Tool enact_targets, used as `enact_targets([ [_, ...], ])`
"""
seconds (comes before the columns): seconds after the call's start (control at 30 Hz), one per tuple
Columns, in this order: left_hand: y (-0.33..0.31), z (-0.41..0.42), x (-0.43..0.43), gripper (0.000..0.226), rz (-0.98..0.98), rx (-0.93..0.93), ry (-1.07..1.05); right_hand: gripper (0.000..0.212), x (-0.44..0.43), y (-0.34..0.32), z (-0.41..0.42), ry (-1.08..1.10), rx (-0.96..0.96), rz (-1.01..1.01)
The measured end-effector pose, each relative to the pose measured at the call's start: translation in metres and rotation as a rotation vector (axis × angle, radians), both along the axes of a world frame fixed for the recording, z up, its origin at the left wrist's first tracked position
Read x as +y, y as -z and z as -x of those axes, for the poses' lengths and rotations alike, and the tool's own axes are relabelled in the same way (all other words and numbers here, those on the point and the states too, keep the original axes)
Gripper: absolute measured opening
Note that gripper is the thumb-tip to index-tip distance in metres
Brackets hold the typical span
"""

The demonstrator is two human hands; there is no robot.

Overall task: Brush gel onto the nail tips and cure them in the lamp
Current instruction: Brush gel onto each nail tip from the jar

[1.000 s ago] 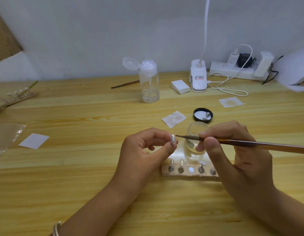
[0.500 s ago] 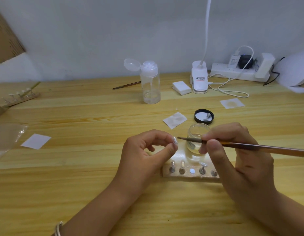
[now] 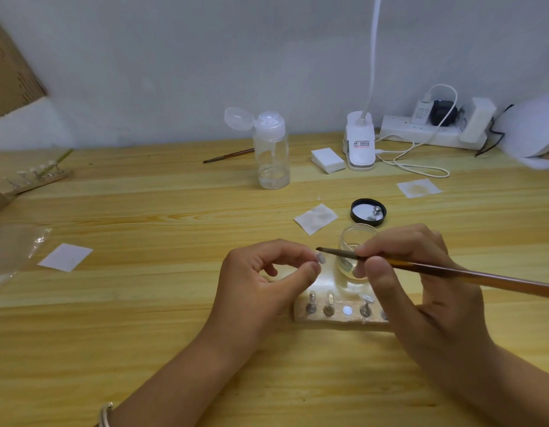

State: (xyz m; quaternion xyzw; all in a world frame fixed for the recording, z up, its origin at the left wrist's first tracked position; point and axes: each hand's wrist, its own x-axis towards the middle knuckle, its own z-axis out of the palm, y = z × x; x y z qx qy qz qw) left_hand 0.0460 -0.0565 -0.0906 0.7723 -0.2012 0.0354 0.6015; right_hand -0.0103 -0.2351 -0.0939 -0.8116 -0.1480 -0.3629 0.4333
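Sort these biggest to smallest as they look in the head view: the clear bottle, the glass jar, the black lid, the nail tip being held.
1. clear bottle
2. glass jar, partly hidden and nearer the camera than the lid, so this place is less sure
3. black lid
4. nail tip, clearly smallest

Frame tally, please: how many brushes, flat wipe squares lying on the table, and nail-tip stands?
Brushes: 2 (held brush in the right hand; spare brush beside the pump bottle)
Wipe squares: 3 (left wipe; middle wipe; right wipe)
Nail-tip stands: 2 (near stand; far-left stand)
Total: 7
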Motion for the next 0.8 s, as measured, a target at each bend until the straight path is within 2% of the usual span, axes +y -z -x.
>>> enact_targets([
  [0.27, -0.0004, -0.0001, -0.0001, 0.008, -0.001, 0.01, 0.003, 0.012, -0.0011, -0.0011, 0.001, 0.008, -0.057, -0.012],
  [0.8, -0.0004, 0.0004, 0.0004, 0.009, 0.002, 0.013, 0.015, 0.01, -0.0013, -0.0005, 0.001, 0.012, -0.016, -0.002],
])
